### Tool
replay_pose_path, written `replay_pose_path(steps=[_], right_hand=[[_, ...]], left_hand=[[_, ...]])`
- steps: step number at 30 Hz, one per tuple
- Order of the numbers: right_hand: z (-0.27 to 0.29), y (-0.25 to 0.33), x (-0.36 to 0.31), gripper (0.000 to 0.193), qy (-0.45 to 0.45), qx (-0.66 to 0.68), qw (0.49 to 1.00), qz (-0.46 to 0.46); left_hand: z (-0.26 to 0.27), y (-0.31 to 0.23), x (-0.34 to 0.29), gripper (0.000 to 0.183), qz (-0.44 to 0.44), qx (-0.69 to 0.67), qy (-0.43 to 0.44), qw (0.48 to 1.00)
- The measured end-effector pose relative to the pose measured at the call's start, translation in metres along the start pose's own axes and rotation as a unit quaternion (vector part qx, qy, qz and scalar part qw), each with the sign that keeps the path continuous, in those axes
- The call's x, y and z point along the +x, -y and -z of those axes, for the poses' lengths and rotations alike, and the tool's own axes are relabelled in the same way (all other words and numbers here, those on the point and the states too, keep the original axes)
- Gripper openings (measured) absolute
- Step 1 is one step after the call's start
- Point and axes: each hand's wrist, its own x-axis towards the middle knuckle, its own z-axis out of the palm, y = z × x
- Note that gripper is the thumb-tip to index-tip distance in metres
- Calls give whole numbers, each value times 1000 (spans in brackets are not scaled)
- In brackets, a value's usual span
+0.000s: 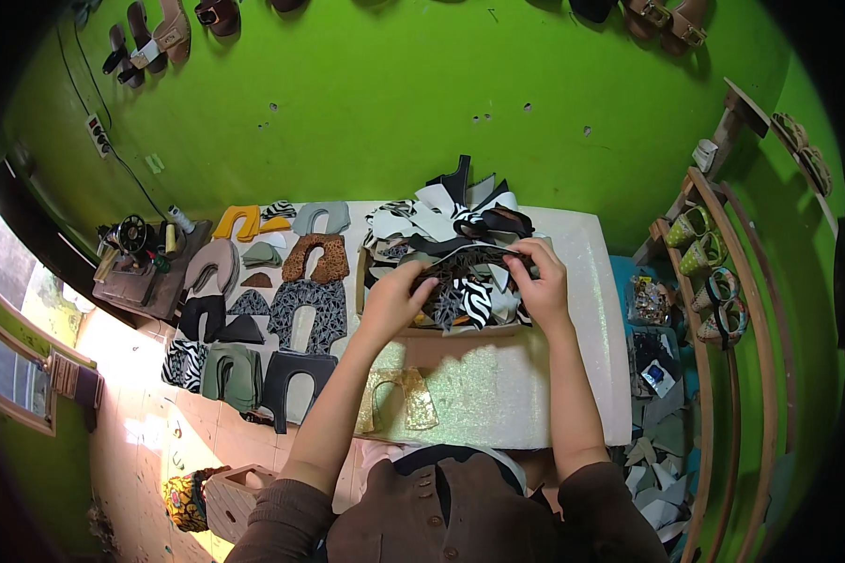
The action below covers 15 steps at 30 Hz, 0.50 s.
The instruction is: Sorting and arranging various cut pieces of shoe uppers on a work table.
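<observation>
Between both hands I hold up a dark piece of shoe material (462, 257), patterned like the grey-black pieces, with a pale upper edge. My left hand (394, 302) is closed on its left end, and my right hand (541, 283) pinches its right end. Under and behind it is a cardboard box (479, 331) heaped with scraps: zebra print (477, 302), white, black and grey. The hands and the held piece hide part of the heap. On the table nearer my body lies a glittery gold U-shaped piece (418, 399).
Stacks of cut U-shaped pieces, such as brown spotted ones (327, 255) and green ones (230, 373), cover the table's left side. A sewing machine (133, 239) stands beyond them. At right are a wooden rack (723, 394) with sandals (699, 246) and a scrap pile (662, 441).
</observation>
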Motion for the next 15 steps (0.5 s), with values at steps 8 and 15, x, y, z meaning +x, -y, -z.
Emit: replay_pose_path(steps=[8, 15], right_hand=[[-25, 12, -23, 16, 24, 4, 995, -102], [-79, 32, -42, 26, 156, 0, 972, -177]], left_hand=[[3, 36, -21, 20, 149, -328, -54, 932], [33, 68, -59, 15, 276, -566, -106, 769]])
